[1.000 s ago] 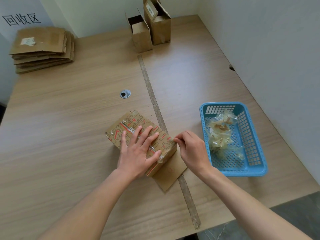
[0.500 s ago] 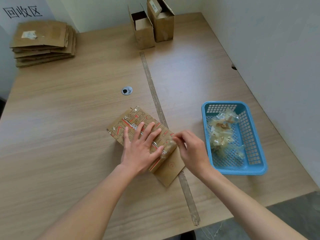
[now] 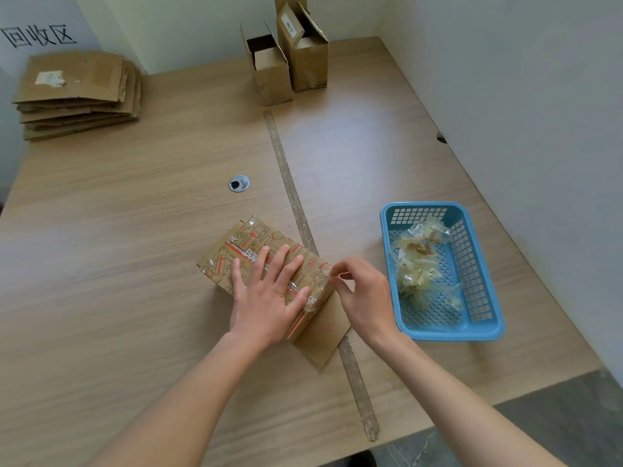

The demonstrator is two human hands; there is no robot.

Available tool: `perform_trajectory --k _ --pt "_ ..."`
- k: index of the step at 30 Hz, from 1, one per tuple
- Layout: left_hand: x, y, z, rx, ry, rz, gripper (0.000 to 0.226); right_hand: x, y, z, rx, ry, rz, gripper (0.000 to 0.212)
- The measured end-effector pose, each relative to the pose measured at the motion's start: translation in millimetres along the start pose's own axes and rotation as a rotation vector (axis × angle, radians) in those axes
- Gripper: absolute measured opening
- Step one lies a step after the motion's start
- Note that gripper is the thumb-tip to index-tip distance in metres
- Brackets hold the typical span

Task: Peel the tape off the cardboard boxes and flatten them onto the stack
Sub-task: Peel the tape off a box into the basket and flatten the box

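A printed cardboard box (image 3: 236, 251) with red and black drawings lies in the middle of the table, clear tape along its top and right end. My left hand (image 3: 266, 294) lies flat on it, fingers spread, pressing it down. My right hand (image 3: 362, 294) is at the box's right end, thumb and fingers pinched on the clear tape (image 3: 322, 281) there. One flap (image 3: 320, 338) lies open toward me. A stack of flattened boxes (image 3: 77, 92) sits at the far left corner.
A blue plastic basket (image 3: 485, 318) with crumpled tape pieces stands right of my right hand. Two upright open boxes (image 3: 290, 59) stand at the table's far edge. A round cable grommet (image 3: 238, 183) and a worn seam (image 3: 293, 203) mark the tabletop. A wall runs along the right.
The box and my left hand have stayed put. My right hand's fingers have shifted slightly at the box's right end, working on the tape.
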State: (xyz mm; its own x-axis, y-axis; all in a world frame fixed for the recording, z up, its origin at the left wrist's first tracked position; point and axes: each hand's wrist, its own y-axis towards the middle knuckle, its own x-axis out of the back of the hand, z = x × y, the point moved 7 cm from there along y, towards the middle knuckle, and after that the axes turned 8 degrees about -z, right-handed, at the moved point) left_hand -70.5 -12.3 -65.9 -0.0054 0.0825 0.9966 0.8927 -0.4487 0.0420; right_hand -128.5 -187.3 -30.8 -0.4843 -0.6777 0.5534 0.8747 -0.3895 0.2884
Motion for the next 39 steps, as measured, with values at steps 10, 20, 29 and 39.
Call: perform_trajectory --k 10,20,29,39 --pt "8.7 -0.2 -10.1 0.075 -0.063 -0.010 0.057 14.3 -11.0 -1.6 0.028 0.174 0.072 0.014" --pt "23.5 18.9 17.4 -0.414 -0.033 0.257 0.128 -1.6 -9.6 -5.0 0.018 0.014 0.275 0.070" --pt "9.9 8.5 7.3 -0.349 -0.191 0.261 0.129 -2.0 -26.4 17.5 0.152 -0.028 0.188 0.023" --pt "6.0 3.3 2.5 -0.238 -0.176 0.205 0.132 23.6 -28.8 -1.2 -0.063 0.165 0.091 0.039"
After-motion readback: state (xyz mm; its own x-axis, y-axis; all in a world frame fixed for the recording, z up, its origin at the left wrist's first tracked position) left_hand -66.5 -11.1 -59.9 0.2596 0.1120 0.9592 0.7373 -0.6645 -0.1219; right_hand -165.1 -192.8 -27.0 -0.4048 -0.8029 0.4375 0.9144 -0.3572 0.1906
